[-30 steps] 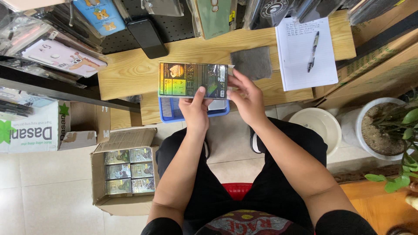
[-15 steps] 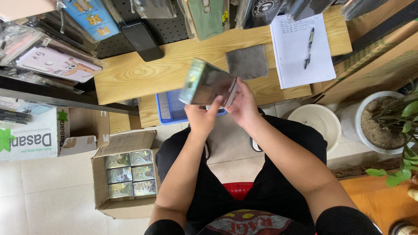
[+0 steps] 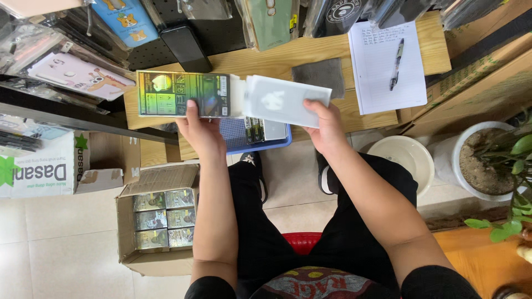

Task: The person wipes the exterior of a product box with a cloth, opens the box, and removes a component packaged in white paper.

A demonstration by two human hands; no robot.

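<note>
Here the left hand (image 3: 200,128) grips the shiny green sleeve (image 3: 183,94) by its lower edge; the right hand (image 3: 328,124) grasps the white inner tray (image 3: 285,99), partly slid out, above the counter (image 3: 288,58) edge and blue basket (image 3: 260,147).

The floor (image 3: 61,249) has pale tiles. A light wooden table (image 3: 310,52) stands at the far side, with a black peg wall (image 3: 221,27) behind it. On the right a wooden ledge (image 3: 487,266) looks orange
</note>
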